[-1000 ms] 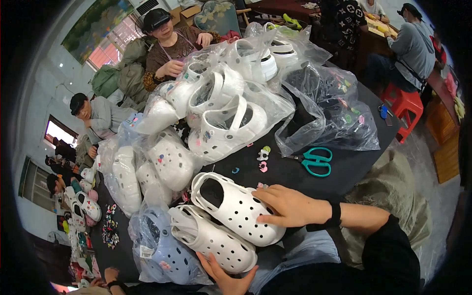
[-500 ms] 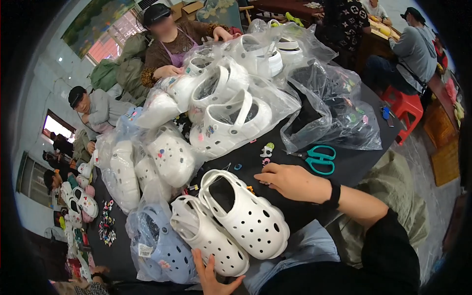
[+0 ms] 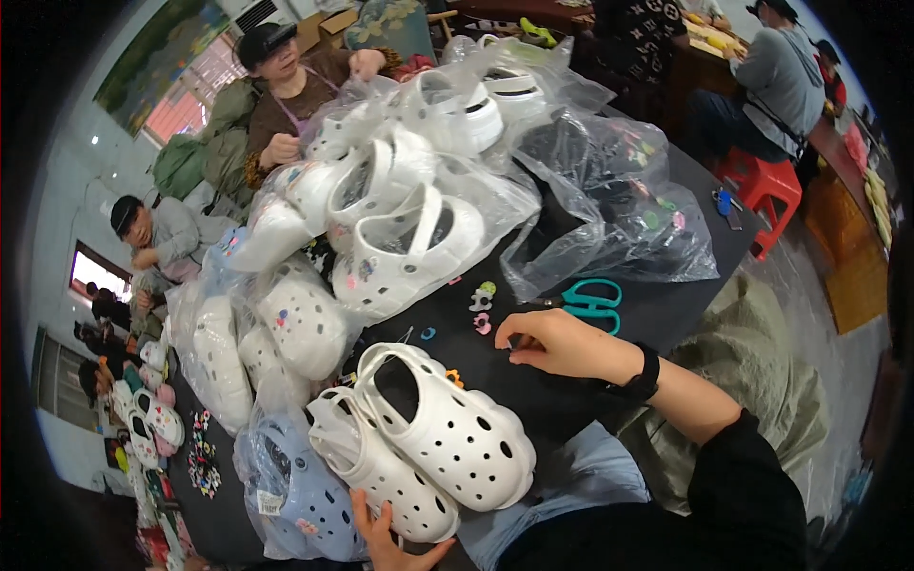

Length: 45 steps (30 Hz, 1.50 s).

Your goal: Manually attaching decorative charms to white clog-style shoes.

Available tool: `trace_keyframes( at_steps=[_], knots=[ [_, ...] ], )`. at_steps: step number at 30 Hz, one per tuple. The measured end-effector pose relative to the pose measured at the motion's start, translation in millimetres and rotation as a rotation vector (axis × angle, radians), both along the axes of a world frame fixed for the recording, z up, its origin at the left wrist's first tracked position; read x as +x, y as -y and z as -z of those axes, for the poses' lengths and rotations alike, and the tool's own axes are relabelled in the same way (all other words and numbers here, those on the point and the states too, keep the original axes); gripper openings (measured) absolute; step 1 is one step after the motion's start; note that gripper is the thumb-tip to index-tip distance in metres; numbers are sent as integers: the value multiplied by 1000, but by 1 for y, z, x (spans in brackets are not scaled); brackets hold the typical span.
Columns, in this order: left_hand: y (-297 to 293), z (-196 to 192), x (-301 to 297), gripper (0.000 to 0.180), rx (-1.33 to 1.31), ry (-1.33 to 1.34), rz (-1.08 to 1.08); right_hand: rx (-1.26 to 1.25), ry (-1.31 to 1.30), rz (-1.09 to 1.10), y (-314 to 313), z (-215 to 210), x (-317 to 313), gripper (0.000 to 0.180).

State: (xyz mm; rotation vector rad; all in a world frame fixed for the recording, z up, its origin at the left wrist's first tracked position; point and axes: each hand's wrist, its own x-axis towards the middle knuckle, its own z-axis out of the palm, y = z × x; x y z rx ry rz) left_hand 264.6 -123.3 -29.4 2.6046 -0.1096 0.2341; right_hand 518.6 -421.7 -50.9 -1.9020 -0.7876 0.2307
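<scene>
Two white clogs with holes lie side by side near me: a left clog (image 3: 419, 495) with a clear plastic bag piece at its heel, and a right clog (image 3: 476, 433). My left hand (image 3: 390, 547) grips the left clog's toe, fingers and thumb spread around it. My right hand (image 3: 571, 347), with a black wristband, hovers beyond the right clog, fingertips pinched; whatever they hold is hidden. Close by lie a panda-like charm (image 3: 483, 299), a pink charm (image 3: 483, 324), a blue ring-shaped charm (image 3: 427, 333) and an orange charm (image 3: 454, 379).
Bagged white clogs (image 3: 409, 257) pile up across the table. A bagged blue clog (image 3: 319, 500) sits left of my pair. Teal-handled scissors (image 3: 592, 303) and a clear bag (image 3: 657, 228) lie beyond my right hand. A co-worker (image 3: 286, 95) works across the table; a red stool (image 3: 762, 190) stands right.
My right hand has lifted away from the small charms and drawn slightly back, its fingers curling in. My left hand stays at the left clog's toe. The whole view has shifted a little.
</scene>
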Motion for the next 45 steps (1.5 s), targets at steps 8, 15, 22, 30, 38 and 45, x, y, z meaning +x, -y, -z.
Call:
trace_keyframes(
  at_steps=[8, 15, 22, 30, 38, 45],
  knots=[
    [0, -24, 8, 97, 84, -91, 15, -11, -294, 24, 33, -7, 46, 12],
    [-40, 55, -13, 109, -478, -47, -366, -88, 242, -67, -8, -1, 54, 17],
    [-18, 50, 2, 102, -425, -135, -397, -412, 438, -260, -29, 26, 81, 10],
    [1, 39, 18, 106, -808, -20, -351, 366, -902, -222, -11, -33, 23, 29],
    [1, 44, 21, 111, -705, -96, -331, 452, -1115, -288, -37, -53, -29, 31],
    [14, -4, 8, 42, -407, 273, -232, 206, -399, -461, -66, -68, -78, 28]
  ],
)
